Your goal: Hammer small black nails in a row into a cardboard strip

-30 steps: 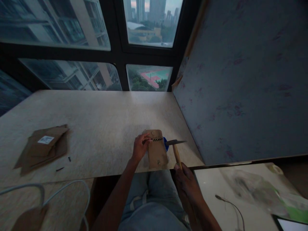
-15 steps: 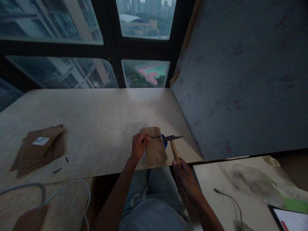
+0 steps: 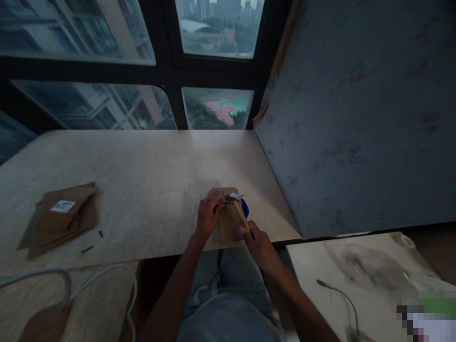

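Observation:
A brown board [image 3: 228,230] lies near the front edge of the pale counter. Across its upper part runs a black zigzag strip [image 3: 228,203], partly covered by the hammer. My left hand [image 3: 207,217] is closed at the strip's left end, fingertips pinching something dark there that seems to be part of it. In my right hand [image 3: 261,247] is a hammer [image 3: 241,213], gripped by its wooden handle. The blurred hammer head is over the strip, close to my left fingertips; contact cannot be made out. A blue object [image 3: 244,208] shows beside the board's right edge.
Brown paper packets [image 3: 66,216] with a white label lie at the left. Two small dark screw- or nail-like pieces [image 3: 100,233] are near them. A grey cable [image 3: 117,267] loops at lower left. On the right, a lower white surface [image 3: 306,266] holds a thin cable and plastic bags.
The hammer has swung left from beyond the board's right edge to over the zigzag strip. My right hand has moved left and slightly up. My left hand stays at the strip.

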A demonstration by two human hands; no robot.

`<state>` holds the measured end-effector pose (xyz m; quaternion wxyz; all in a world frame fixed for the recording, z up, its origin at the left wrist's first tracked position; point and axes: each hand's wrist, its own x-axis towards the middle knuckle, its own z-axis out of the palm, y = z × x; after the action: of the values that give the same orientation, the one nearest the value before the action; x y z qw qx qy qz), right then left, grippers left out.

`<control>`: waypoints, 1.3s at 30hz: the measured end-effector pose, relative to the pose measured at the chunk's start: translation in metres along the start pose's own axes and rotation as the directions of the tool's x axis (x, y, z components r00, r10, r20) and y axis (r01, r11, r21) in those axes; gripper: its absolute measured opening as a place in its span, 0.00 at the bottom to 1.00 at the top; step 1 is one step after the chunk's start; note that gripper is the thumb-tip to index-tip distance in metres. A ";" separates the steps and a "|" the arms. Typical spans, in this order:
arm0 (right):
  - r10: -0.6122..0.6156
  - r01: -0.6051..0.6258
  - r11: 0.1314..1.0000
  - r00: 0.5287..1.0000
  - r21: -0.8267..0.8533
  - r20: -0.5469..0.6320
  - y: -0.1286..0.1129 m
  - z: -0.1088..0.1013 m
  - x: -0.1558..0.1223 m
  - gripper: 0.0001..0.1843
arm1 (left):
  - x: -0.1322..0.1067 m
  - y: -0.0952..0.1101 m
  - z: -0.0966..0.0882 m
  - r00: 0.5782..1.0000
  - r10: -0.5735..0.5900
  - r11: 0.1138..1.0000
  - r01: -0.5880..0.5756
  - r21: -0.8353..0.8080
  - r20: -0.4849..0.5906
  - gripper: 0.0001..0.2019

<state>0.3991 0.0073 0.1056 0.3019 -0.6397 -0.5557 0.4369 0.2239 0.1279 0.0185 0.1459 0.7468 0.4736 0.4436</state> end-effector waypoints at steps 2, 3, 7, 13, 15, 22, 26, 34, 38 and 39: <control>0.017 -0.016 1.000 0.999 -0.023 0.037 0.002 0.001 0.006 0.19 | -0.001 0.000 0.001 1.000 -0.001 1.000 0.001 0.004 -0.011 0.07; 0.017 -0.016 1.000 0.999 -0.013 0.044 0.002 0.001 0.007 0.19 | -0.002 0.000 0.001 1.000 -0.008 1.000 0.008 0.003 -0.017 0.07; -0.006 0.007 0.997 1.000 0.080 -0.007 0.001 -0.002 0.004 0.19 | -0.003 -0.002 0.003 0.999 -0.036 0.999 0.035 -0.037 -0.023 0.07; -0.032 0.038 0.981 0.999 0.190 -0.038 -0.001 -0.003 0.002 0.20 | -0.004 -0.005 0.003 0.998 -0.060 0.990 0.063 -0.128 0.024 0.07; -0.029 0.034 0.982 0.999 0.185 -0.027 0.000 -0.002 0.003 0.20 | -0.005 -0.004 0.003 0.997 -0.067 0.987 0.070 -0.143 0.024 0.07; -0.037 0.031 0.985 0.999 0.170 0.036 0.003 0.001 0.004 0.21 | -0.005 -0.003 0.002 0.999 -0.049 0.989 0.052 -0.140 0.020 0.06; -0.037 0.036 0.993 0.999 0.114 0.013 0.002 0.003 0.002 0.21 | -0.004 -0.003 0.000 0.998 -0.051 0.989 0.055 -0.138 0.031 0.06; -0.023 0.023 1.000 0.994 -0.001 0.103 -0.003 -0.001 0.010 0.19 | -0.007 -0.008 0.005 0.995 -0.092 0.979 0.095 -0.180 0.022 0.08; -0.042 0.040 0.999 0.998 0.035 0.053 -0.008 -0.006 0.006 0.19 | -0.007 -0.005 0.003 0.995 -0.097 0.976 0.102 -0.191 0.035 0.09; -0.045 0.043 0.998 0.998 0.045 0.036 -0.009 -0.007 0.004 0.19 | -0.006 -0.005 0.002 0.996 -0.085 0.978 0.091 -0.189 0.037 0.09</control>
<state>0.4015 0.0136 0.1153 0.3152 -0.6124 -0.5654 0.4538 0.2218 0.1252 0.0111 0.2429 0.7142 0.4594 0.4690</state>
